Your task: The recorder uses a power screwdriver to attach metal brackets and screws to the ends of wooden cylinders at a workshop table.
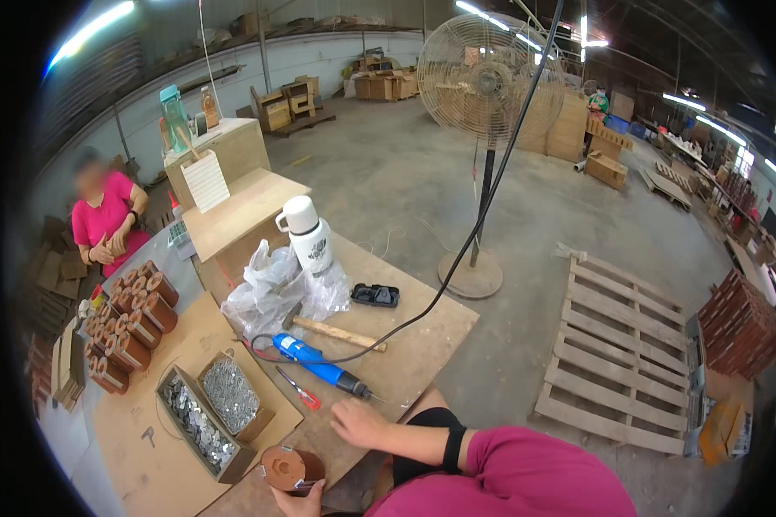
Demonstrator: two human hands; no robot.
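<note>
My left hand (297, 502) is wrapped round a brown cylindrical block (286, 466) at the table's near edge. The block has a recess in its top and small metal plates at its rim. My right hand (360, 423) rests on the tabletop, fingers stretched and holding nothing. Just beyond it lies a blue electric screwdriver (312, 358) with a black cord. A small red-handled screwdriver (300, 389) lies to its left. Left of my hands stand a bin of flat metal plates (194, 418) and a box of screws (231, 395).
Farther back are a wooden-handled hammer (341, 333), a black tray (375, 295), plastic bags (267, 293) and a white flask (310, 241). Several brown cylinders (138, 332) stand at the left, near a person in pink (108, 211). A fan (490, 82) and a pallet (616, 353) stand beyond the table.
</note>
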